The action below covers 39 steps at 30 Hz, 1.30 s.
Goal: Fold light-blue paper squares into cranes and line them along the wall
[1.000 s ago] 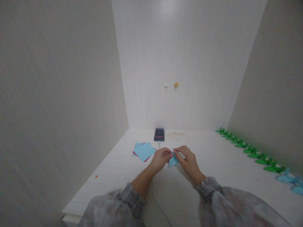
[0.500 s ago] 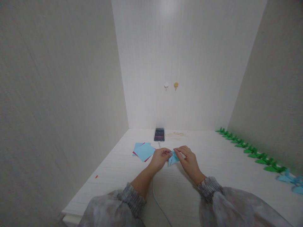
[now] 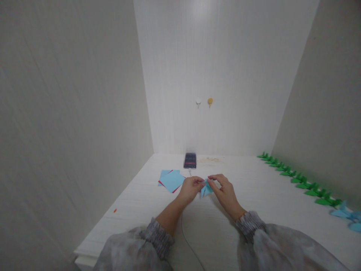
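Observation:
A small light-blue folded paper [image 3: 207,189] with pointed lower corners is held between my two hands above the white table. My left hand [image 3: 191,189] pinches its left side between thumb and fingers. At its upper right, my right hand [image 3: 225,192] closes thumb and forefinger on the paper's edge. The fingertips hide part of the folds. Just left of my left hand lie loose square sheets of paper [image 3: 172,181], light blue with red edges showing beneath.
A phone [image 3: 190,160] stands near the back wall, with a white cable [image 3: 186,237] running toward me under my left wrist. Along the right wall runs a row of green folded paper figures [image 3: 296,178], then blue ones [image 3: 342,212]. An orange scrap [image 3: 115,210] lies at left.
Both hands stay almost in place on the blue paper. Only the fingers and the paper shift very slightly.

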Each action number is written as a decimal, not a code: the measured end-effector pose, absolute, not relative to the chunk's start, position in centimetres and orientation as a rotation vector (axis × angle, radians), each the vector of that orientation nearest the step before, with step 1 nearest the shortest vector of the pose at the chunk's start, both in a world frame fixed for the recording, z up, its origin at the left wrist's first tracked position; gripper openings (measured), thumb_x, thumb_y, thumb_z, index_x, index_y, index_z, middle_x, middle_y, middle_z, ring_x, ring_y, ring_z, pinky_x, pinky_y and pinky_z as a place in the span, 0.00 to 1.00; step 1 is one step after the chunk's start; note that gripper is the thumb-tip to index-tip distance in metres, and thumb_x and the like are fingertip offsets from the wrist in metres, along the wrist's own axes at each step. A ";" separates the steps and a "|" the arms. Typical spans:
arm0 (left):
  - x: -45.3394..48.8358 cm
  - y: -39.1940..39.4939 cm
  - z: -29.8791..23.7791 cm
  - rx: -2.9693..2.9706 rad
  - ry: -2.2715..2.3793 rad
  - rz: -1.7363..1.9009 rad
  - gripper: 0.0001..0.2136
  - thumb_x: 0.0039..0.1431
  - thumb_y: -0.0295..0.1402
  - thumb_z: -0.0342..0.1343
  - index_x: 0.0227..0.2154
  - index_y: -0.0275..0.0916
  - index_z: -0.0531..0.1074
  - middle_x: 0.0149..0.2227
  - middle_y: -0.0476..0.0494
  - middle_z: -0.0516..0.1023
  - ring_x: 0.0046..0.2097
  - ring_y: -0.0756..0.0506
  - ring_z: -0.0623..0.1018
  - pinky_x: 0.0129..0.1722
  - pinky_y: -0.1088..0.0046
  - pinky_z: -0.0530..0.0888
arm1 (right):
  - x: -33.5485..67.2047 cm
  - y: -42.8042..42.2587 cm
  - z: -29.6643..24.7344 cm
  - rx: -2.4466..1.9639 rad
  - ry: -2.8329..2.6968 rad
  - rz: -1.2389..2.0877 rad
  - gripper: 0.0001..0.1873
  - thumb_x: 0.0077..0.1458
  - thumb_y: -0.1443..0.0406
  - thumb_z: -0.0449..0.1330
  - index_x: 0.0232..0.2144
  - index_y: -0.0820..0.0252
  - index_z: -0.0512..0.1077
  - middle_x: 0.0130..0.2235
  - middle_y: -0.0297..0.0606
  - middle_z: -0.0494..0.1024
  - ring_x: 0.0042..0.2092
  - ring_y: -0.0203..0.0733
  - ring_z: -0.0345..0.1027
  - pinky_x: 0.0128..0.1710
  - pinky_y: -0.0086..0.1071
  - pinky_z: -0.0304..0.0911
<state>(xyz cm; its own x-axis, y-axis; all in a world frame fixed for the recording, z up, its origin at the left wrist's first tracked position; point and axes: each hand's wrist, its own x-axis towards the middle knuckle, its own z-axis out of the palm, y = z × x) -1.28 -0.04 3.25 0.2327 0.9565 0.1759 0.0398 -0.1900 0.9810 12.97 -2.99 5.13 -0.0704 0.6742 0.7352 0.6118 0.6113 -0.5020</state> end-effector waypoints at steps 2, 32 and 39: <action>-1.3 0.0 3.2 1.482 0.994 1.146 0.10 0.40 0.34 0.56 0.27 0.32 0.69 0.20 0.49 0.70 0.23 0.53 0.68 0.25 0.77 0.66 | 13.0 -2.9 5.0 -1.056 -1.757 0.049 0.09 0.49 0.62 0.51 0.27 0.59 0.69 0.29 0.38 0.72 0.33 0.41 0.64 0.34 0.35 0.60; -1.1 -0.4 3.8 1.472 0.974 1.069 0.10 0.38 0.33 0.56 0.25 0.32 0.70 0.20 0.48 0.71 0.22 0.52 0.69 0.25 0.75 0.67 | 13.1 -3.3 5.5 -1.086 -1.795 -0.021 0.13 0.52 0.62 0.47 0.24 0.59 0.69 0.26 0.36 0.71 0.31 0.39 0.63 0.34 0.34 0.56; -1.4 -0.1 3.0 1.470 0.956 1.075 0.11 0.39 0.35 0.56 0.26 0.32 0.70 0.21 0.48 0.71 0.23 0.52 0.69 0.25 0.76 0.67 | 12.9 -3.1 5.6 -1.100 -1.750 0.048 0.10 0.48 0.60 0.52 0.30 0.59 0.68 0.31 0.38 0.71 0.35 0.41 0.63 0.37 0.35 0.56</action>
<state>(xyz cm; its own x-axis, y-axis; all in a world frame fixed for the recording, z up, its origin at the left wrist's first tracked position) -1.36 -0.08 2.96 0.2820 0.9496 0.1369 0.0253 -0.1500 0.9884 12.91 -3.14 5.56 -0.0586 0.6851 0.7261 0.6445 0.5815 -0.4966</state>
